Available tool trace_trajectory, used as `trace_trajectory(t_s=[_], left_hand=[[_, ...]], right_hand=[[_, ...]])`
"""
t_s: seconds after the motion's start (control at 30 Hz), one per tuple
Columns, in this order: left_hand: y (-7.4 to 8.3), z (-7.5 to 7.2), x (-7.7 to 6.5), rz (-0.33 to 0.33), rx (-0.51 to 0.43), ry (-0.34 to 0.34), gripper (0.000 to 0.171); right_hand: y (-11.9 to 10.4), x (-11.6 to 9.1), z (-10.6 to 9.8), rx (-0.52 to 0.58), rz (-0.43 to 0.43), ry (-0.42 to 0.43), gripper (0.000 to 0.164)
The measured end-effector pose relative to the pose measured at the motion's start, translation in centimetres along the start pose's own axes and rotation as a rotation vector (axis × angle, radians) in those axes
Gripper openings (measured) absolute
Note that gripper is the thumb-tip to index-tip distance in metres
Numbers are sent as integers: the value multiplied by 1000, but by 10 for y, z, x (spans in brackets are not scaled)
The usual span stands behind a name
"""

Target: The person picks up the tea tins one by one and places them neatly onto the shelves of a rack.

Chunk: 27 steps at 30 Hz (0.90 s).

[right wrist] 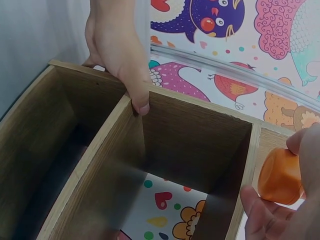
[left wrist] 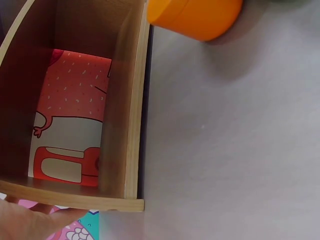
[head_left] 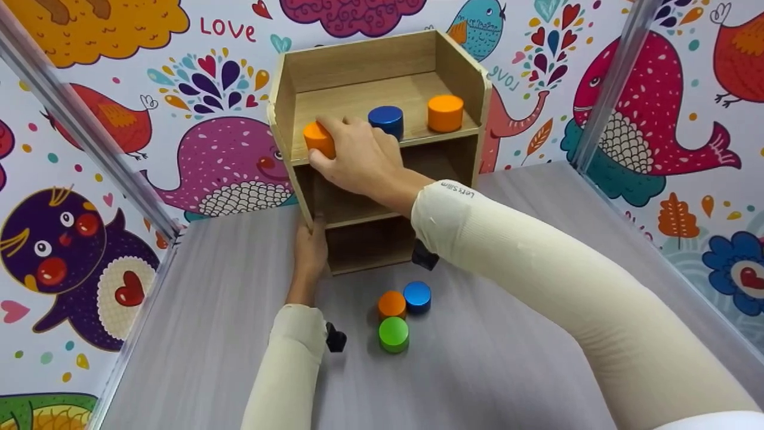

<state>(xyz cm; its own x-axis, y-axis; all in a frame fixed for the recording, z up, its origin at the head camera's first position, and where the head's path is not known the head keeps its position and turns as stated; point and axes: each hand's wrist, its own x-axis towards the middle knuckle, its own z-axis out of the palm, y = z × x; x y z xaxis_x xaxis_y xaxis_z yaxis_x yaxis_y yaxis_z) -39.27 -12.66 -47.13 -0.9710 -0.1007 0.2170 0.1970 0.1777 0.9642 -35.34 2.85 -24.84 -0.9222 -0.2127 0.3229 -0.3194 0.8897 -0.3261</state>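
A small wooden shelf unit stands on the table against the patterned wall. My right hand grips an orange cylinder at the left front of its top shelf, thumb in front and fingers over it. In the right wrist view the orange cylinder shows between thumb and fingers. Lower down, my left hand holds the unit's left side panel. Its thumb lies on the front edge by the middle board, as the right wrist view shows, while the other fingers are mostly hidden outside the panel.
A blue cylinder and another orange cylinder sit farther right on the top shelf. In front of the unit, an orange, a blue and a green cylinder stand close together on the grey table.
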Motion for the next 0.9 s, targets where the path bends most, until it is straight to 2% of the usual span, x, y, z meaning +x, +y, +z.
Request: trace_trajectory(t_s=[0.17, 0.5, 0.9], left_hand=[[-1, 0, 0, 35, -6, -16, 55], [1, 0, 0, 30, -8, -15, 52], [0, 0, -1, 20, 14, -13, 55]], right_hand=[[-1, 3, 1, -13, 7, -4, 59], [0, 9, 6, -10, 26, -45, 62], [2, 10, 9, -17, 24, -45, 65]])
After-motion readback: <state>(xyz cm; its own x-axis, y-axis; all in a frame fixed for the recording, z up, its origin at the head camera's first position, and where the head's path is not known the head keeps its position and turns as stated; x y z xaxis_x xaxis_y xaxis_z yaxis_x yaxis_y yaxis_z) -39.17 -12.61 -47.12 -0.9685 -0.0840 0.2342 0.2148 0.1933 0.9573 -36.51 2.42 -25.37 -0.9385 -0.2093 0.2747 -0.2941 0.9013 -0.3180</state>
